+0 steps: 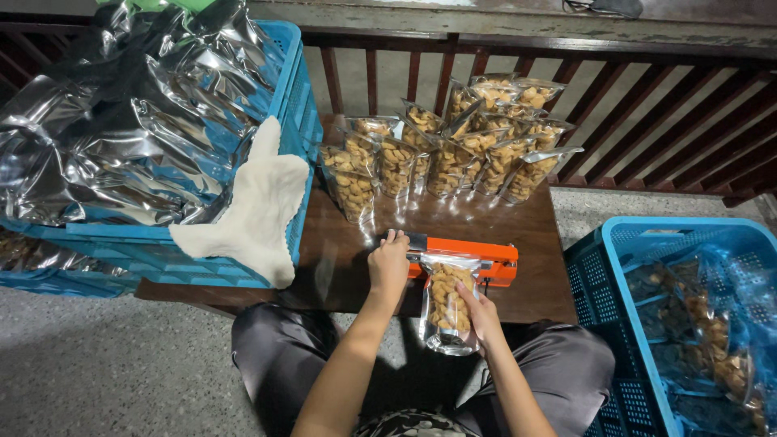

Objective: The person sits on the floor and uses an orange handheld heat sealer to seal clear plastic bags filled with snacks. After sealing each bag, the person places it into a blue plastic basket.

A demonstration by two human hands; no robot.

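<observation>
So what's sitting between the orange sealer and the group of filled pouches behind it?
Nothing: in the head view, only bare brown tabletop separates the orange sealer from the filled pouches.

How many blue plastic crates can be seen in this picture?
3. One crate stands on the table at left, full of silver bags. One lies partly hidden beneath it. One stands on the floor at right.

The pouch (447,306) top is hidden inside the orange sealer (477,260), and the left hand (388,263) covers the sealer's left end. The right hand's (483,314) fingers (468,298) lie partly behind the pouch. The right crate (615,243) is cut off by the picture's edges, its contents blurred under blue film.
</observation>
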